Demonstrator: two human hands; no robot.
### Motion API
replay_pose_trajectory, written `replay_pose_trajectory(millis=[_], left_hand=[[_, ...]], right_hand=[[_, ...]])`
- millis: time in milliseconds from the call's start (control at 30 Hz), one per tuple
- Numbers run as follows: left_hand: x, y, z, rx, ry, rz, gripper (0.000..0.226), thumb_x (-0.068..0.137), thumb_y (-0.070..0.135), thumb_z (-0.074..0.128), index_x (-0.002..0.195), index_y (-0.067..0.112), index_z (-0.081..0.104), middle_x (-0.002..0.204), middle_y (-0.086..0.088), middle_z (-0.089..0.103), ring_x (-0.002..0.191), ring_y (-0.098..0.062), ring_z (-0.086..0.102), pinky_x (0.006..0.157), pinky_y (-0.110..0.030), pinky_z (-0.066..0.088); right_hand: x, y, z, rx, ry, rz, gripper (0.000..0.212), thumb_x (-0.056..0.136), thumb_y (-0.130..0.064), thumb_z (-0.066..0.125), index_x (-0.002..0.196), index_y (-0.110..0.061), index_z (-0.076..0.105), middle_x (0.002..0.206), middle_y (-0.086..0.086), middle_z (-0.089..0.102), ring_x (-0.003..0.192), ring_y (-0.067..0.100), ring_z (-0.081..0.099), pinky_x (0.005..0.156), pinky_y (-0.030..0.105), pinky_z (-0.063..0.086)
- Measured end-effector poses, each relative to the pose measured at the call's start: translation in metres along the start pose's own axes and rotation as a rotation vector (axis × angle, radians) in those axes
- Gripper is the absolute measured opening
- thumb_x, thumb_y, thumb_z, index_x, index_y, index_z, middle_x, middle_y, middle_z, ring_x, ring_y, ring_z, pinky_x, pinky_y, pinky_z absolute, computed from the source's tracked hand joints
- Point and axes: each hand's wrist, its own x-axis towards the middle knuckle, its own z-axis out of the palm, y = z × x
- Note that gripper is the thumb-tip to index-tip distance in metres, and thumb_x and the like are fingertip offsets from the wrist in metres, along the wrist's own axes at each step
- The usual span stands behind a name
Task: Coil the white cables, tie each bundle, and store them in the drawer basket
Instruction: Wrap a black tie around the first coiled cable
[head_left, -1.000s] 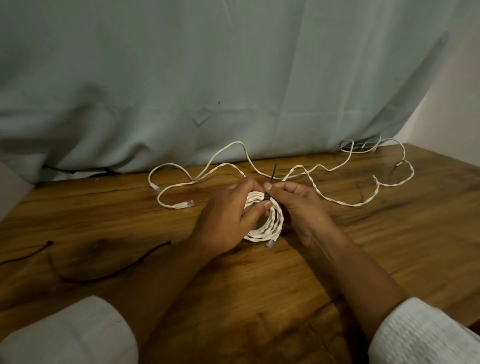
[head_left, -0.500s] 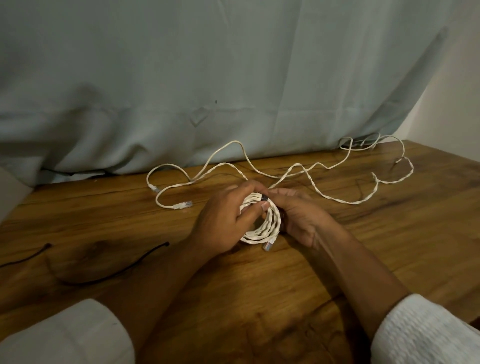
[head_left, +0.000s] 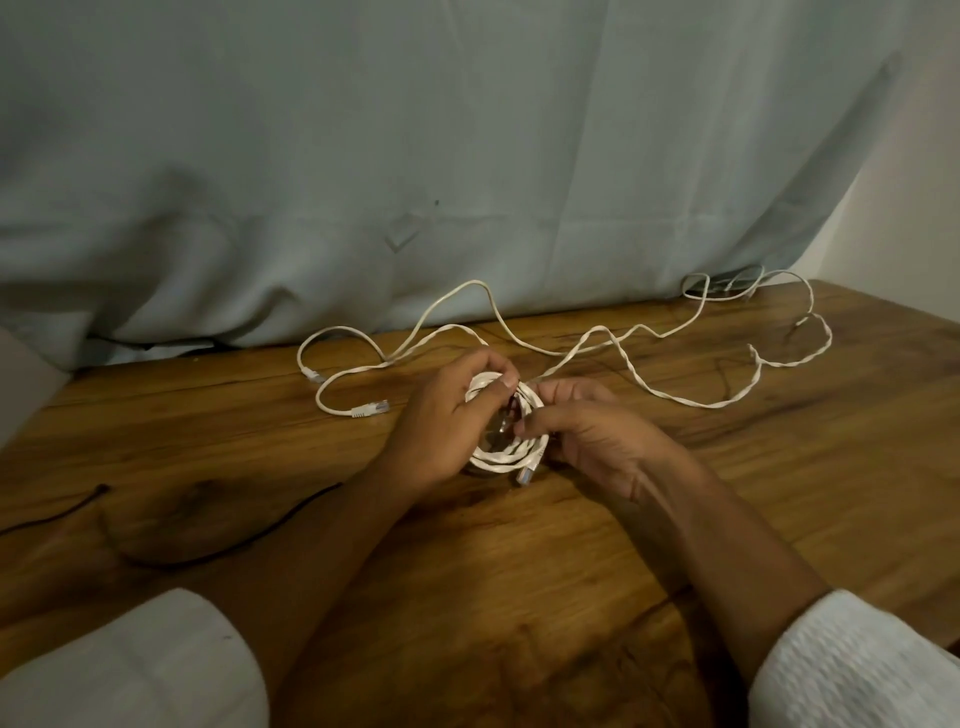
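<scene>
resting between both hands (head_left: 441, 421) (head_left: 597, 436), coiled white cable (head_left: 511, 457) gripped.

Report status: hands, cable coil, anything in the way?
Left hand grips the coil at its far rim; right hand pinches its right side. Coil rests on the table. Loose cable lies behind, not blocking.

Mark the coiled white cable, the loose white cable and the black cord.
Coiled white cable (head_left: 501, 457): head view, coil's lower arc.
Loose white cable (head_left: 370, 410): head view, plug end.
Black cord (head_left: 291, 514): head view, right stretch.
</scene>
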Motion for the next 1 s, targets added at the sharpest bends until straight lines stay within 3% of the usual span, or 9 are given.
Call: replay_pose_trajectory(millis=[100, 200, 267, 333, 433, 600, 733, 867, 1000], left_hand=[[0.001, 0.002, 0.003, -0.022, -0.012, -0.012, 0.020, 0.107, 0.029, 0.049, 0.101, 0.027, 0.069, 0.096, 0.011, 0.071, 0.092, -0.007, 0.067, 0.087, -0.050, 0.055], [0.001, 0.001, 0.003, -0.069, 0.016, -0.047, 0.033, 0.107, 0.039, 0.039, 0.104, 0.028, 0.070, 0.097, 0.009, 0.071, 0.094, -0.012, 0.069, 0.088, -0.054, 0.056], [0.001, -0.001, 0.003, -0.077, 0.025, -0.062, 0.036, 0.105, 0.044, 0.037, 0.104, 0.028, 0.070, 0.097, 0.008, 0.072, 0.095, -0.015, 0.069, 0.088, -0.056, 0.055], [0.002, -0.002, 0.003, -0.093, 0.024, -0.084, 0.038, 0.103, 0.049, 0.038, 0.105, 0.028, 0.070, 0.098, 0.006, 0.072, 0.097, -0.018, 0.069, 0.090, -0.059, 0.055], [0.003, -0.003, 0.003, -0.102, 0.024, -0.101, 0.037, 0.102, 0.052, 0.039, 0.106, 0.030, 0.069, 0.100, 0.006, 0.071, 0.100, -0.019, 0.069, 0.091, -0.060, 0.055], [0.000, -0.003, 0.005, -0.081, 0.019, -0.031, 0.024, 0.110, 0.032, 0.045, 0.109, 0.024, 0.068, 0.080, 0.022, 0.064, 0.074, 0.002, 0.058, 0.070, -0.030, 0.047], [-0.001, -0.004, 0.006, -0.011, -0.012, 0.047, 0.015, 0.107, 0.028, 0.054, 0.114, 0.021, 0.066, 0.079, 0.025, 0.066, 0.075, 0.003, 0.063, 0.067, -0.018, 0.045], [-0.002, -0.007, 0.008, 0.037, -0.030, 0.077, 0.016, 0.104, 0.032, 0.060, 0.118, 0.024, 0.064, 0.076, 0.007, 0.072, 0.075, -0.009, 0.070, 0.070, -0.035, 0.054], [-0.001, -0.005, 0.008, 0.109, -0.013, 0.064, 0.020, 0.104, 0.033, 0.060, 0.122, 0.026, 0.062, 0.077, 0.010, 0.073, 0.075, -0.005, 0.069, 0.069, -0.031, 0.052]], right_hand=[[0.001, 0.001, 0.003, 0.017, 0.019, -0.031, 0.038, 0.086, -0.007, 0.077, 0.115, 0.014, 0.066, 0.102, 0.029, 0.068, 0.085, 0.032, 0.068, 0.063, 0.034, 0.057], [-0.002, -0.001, 0.007, 0.007, 0.065, -0.081, 0.009, 0.093, -0.016, 0.074, 0.091, -0.010, 0.080, 0.082, 0.013, 0.072, 0.072, 0.019, 0.068, 0.059, 0.034, 0.053], [-0.004, -0.002, 0.014, -0.012, 0.125, -0.164, 0.004, 0.092, -0.013, 0.074, 0.096, -0.011, 0.076, 0.086, 0.013, 0.074, 0.073, 0.022, 0.070, 0.060, 0.035, 0.056], [-0.002, -0.001, 0.017, -0.055, 0.249, -0.294, 0.025, 0.088, -0.004, 0.078, 0.109, -0.009, 0.067, 0.101, 0.016, 0.074, 0.080, 0.026, 0.072, 0.066, 0.038, 0.062], [0.002, 0.001, 0.017, -0.233, 0.332, -0.486, 0.025, 0.085, -0.002, 0.081, 0.104, -0.006, 0.066, 0.104, 0.019, 0.070, 0.088, 0.032, 0.071, 0.073, 0.055, 0.061], [-0.002, 0.001, 0.012, -0.237, 0.356, -0.486, 0.012, 0.095, -0.016, 0.074, 0.094, -0.004, 0.070, 0.093, 0.024, 0.069, 0.082, 0.056, 0.064, 0.052, 0.068, 0.054], [-0.005, -0.002, 0.009, -0.205, 0.349, -0.479, 0.017, 0.100, -0.020, 0.067, 0.096, -0.004, 0.072, 0.090, 0.028, 0.070, 0.076, 0.050, 0.066, 0.055, 0.055, 0.055], [-0.005, -0.005, 0.006, -0.198, 0.366, -0.459, 0.023, 0.102, -0.019, 0.064, 0.095, 0.002, 0.071, 0.085, 0.030, 0.070, 0.069, 0.037, 0.065, 0.051, 0.028, 0.051], [-0.003, -0.003, 0.004, -0.119, 0.368, -0.423, 0.019, 0.100, -0.018, 0.067, 0.097, -0.001, 0.074, 0.092, 0.027, 0.073, 0.076, 0.040, 0.068, 0.053, 0.032, 0.056]])
